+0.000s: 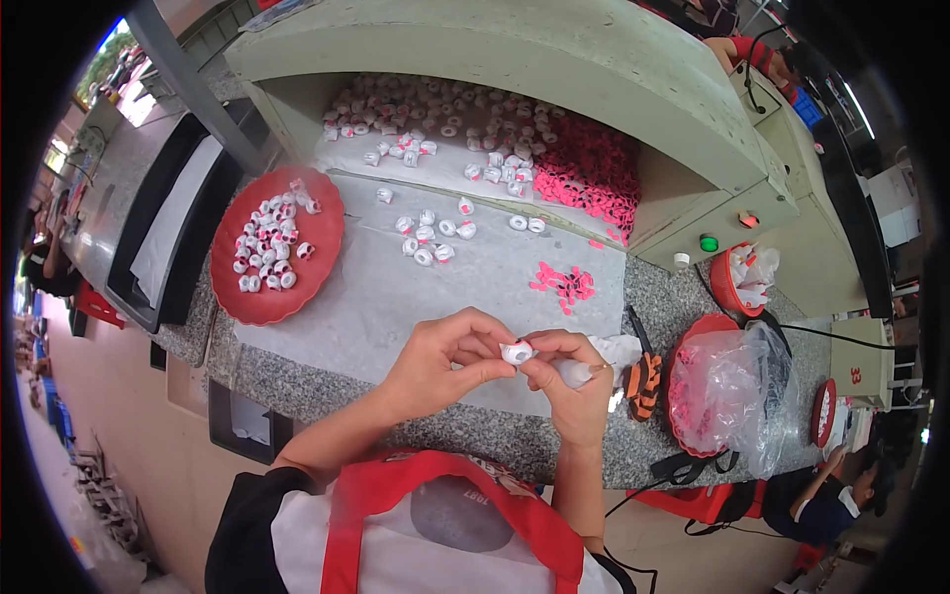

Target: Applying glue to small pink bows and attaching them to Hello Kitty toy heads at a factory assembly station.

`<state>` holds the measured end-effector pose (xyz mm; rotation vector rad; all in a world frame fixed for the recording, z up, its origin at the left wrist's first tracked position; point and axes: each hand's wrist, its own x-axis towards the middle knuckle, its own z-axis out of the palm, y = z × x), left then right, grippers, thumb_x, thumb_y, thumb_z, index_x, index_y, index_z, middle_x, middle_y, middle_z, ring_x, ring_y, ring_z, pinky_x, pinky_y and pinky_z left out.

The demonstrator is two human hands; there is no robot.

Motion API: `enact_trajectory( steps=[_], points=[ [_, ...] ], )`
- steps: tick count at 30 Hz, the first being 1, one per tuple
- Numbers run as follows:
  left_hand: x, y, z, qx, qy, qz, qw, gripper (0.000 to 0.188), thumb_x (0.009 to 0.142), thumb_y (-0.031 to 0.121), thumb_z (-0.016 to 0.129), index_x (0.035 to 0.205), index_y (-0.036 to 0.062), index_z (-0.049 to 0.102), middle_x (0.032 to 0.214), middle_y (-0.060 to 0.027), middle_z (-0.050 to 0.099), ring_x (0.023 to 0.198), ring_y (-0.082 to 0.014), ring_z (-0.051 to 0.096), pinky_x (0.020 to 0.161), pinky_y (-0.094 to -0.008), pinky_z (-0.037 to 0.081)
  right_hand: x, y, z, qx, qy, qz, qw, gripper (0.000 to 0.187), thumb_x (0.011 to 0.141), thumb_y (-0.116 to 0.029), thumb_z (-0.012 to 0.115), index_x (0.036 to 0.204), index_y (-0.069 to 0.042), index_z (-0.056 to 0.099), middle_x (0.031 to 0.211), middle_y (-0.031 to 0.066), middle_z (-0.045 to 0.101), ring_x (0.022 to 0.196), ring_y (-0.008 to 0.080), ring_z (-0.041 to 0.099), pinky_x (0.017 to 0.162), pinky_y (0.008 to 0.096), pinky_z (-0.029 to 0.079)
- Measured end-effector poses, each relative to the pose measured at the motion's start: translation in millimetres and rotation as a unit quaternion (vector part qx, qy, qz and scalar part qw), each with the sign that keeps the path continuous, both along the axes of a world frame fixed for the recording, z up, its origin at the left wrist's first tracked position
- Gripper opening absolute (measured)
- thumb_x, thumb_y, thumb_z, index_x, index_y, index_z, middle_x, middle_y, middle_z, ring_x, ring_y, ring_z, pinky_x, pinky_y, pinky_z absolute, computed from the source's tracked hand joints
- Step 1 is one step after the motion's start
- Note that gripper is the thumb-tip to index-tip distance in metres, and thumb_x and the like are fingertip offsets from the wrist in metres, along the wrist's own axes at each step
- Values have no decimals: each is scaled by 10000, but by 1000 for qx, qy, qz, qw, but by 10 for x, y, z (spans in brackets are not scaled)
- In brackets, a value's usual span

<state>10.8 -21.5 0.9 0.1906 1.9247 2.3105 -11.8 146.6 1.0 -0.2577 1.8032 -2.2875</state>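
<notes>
Over the front of the paper-covered bench, both hands meet on a small white hollow plastic piece. My left hand pinches it between thumb and fingers. On its other side, the fingertips of my right hand press against it. A whitish, bottle-like object is tucked in the right palm, mostly covered by the fingers. Beyond the hands, several similar white pieces lie loose on the paper. A small heap of flat pink pieces rests farther right.
A red scalloped plate with white pieces stands left. The cabinet-like box at the back holds many white and pink pieces. To the right are an orange-and-black striped thing, a plastic bag on a red plate, and a red tub. People sit nearby.
</notes>
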Motion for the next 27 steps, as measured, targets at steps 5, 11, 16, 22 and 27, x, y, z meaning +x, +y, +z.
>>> enact_trajectory(
  steps=[5,11,16,22,27],
  points=[
    [-24,-150,-145,18,-10,34,999,220,756,-61,588,963,-39,515,922,-115,591,846,-157,595,733,-253,495,-90,-185,-127,9,-23,18,1000,167,718,18,651,860,3,566,877,76,606,674,70,526,585,189,416],
    [-138,-1378,-604,-407,75,441,796,241,736,4,607,972,45,581,936,-88,588,751,-158,581,660,-262,471,-158,-391,-332,169,-30,-11,985,205,711,8,628,884,-10,520,942,97,569,633,89,550,541,204,457],
    [-366,-773,-608,-552,163,349,739,293,661,47,647,947,103,616,878,-63,531,755,-210,528,592,-301,448,-86,-334,-370,205,-22,-18,978,264,718,68,559,942,-25,456,899,64,502,716,101,537,596,241,490],
    [-615,-601,-841,-592,155,268,744,250,667,57,642,908,86,584,880,-57,532,769,-244,548,614,-322,473,10,-13,-433,125,26,-56,990,356,723,117,505,1021,-38,390,931,75,451,834,132,515,703,292,496],
    [-526,-392,-504,-167,54,195,965,148,789,99,568,931,65,543,993,-114,544,874,-273,576,666,-321,502,39,-19,-54,6,-7,-113,994,353,730,99,527,1035,-18,392,914,124,516,714,163,552,680,289,499]
  ],
)
